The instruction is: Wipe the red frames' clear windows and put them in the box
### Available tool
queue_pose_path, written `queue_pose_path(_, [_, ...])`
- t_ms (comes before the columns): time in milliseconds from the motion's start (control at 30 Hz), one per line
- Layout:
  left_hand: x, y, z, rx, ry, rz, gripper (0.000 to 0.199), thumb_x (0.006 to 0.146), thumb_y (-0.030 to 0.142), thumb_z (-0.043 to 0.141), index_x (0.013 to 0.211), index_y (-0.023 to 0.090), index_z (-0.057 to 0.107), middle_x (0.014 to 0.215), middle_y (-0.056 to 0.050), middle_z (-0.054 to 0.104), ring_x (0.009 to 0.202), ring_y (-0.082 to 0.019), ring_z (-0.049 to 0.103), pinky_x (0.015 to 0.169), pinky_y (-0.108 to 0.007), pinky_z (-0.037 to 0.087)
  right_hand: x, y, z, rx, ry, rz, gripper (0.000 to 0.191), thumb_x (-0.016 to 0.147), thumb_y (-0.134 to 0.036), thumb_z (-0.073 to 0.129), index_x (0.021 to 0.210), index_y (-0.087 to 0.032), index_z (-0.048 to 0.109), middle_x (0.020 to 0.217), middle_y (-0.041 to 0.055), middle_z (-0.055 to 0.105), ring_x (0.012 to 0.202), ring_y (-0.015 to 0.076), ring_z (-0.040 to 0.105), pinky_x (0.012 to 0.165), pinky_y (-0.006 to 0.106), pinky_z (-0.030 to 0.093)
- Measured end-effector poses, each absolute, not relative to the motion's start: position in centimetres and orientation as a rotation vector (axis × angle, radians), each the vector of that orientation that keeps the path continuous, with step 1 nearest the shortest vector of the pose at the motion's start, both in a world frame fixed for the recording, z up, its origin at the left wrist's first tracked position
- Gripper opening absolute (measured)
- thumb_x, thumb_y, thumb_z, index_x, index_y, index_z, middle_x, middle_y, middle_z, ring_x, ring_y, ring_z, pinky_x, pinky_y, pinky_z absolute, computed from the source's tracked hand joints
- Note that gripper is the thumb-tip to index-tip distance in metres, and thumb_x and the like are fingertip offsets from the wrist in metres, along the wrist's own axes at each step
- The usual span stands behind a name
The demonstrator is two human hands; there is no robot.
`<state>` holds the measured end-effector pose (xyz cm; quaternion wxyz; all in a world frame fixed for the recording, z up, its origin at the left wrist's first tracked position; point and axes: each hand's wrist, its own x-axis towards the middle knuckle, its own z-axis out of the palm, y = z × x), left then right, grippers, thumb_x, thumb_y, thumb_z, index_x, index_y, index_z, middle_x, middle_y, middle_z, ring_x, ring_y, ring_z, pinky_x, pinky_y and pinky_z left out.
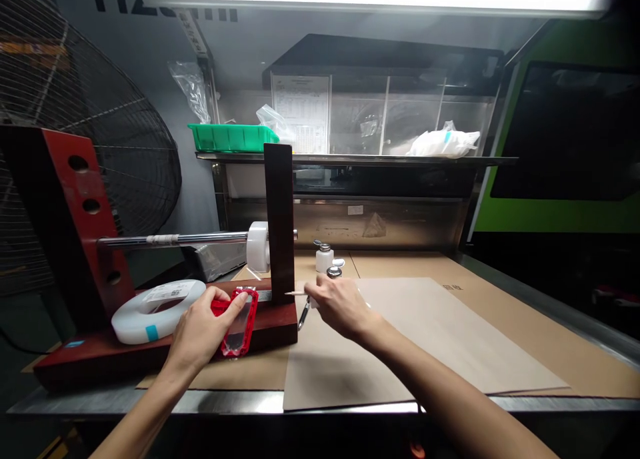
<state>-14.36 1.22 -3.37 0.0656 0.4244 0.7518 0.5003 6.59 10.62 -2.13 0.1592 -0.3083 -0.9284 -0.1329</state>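
Note:
My left hand (200, 329) pinches a red plastic frame (254, 322) with a clear middle, tilted upright above the base of a dark red stand (283, 246). My right hand (343, 306) is closed on a thin pale stick (296, 293). Its narrow tip points left toward the stand's upright, apart from the frame. A pen-like tool (304, 314) shows just below the right fingers. Behind that hand is a small bottle with a metal top (334, 271), partly hidden. A wide roll of clear film (125, 322) lies on the base beside my left hand.
A metal rod (210, 238) crosses the stand and carries a white roll (257, 246). A white bottle (325, 259) stands farther back. Brown cardboard (400, 352) covers the bench. Above, a shelf (350, 159) holds a green tray (230, 139) and a white bag (443, 142).

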Motion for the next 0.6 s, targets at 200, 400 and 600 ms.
queue_pose_path(200, [-12.3, 0.0, -3.3, 0.944, 1.624, 1.618, 0.038, 0.073, 0.058, 0.061, 0.069, 0.02, 0.053, 0.052, 0.004, 0.05, 0.044, -0.011, 0.042, 0.041, -0.021, 0.032, 11.7, 13.2, -7.0, -0.943, -2.682, -0.053, 0.016, 0.078, -0.017, 0.061, 0.089, -0.021, 0.071, 0.085, 0.0034, 0.071, 0.077, 0.0178, 0.065, 0.062, 0.023, 0.042])
queue_pose_path(400, [-9.3, -1.0, -3.7, 0.67, 1.008, 1.63, 0.035, 0.092, 0.027, 0.033, 0.074, 0.012, 0.059, 0.051, 0.005, 0.035, 0.035, -0.003, 0.027, 0.033, -0.014, 0.023, 12.4, 12.6, -8.3, -0.886, -2.576, 0.075, 0.021, 0.084, -0.017, 0.055, 0.1, -0.019, 0.069, 0.099, 0.007, 0.069, 0.078, 0.0174, 0.065, 0.065, 0.025, 0.043])
queue_pose_path(600, [-6.8, -1.6, -4.7, 0.467, 0.683, 1.663, 0.035, 0.09, 0.008, 0.028, 0.081, 0.005, 0.061, 0.054, 0.005, 0.035, 0.034, -0.001, 0.034, 0.031, -0.011, 0.029, 10.0, 7.8, -6.1, -0.491, -2.368, 0.212, 0.031, 0.09, -0.019, 0.045, 0.117, -0.019, 0.061, 0.087, 0.0032, 0.071, 0.072, 0.0112, 0.063, 0.067, 0.019, 0.044])
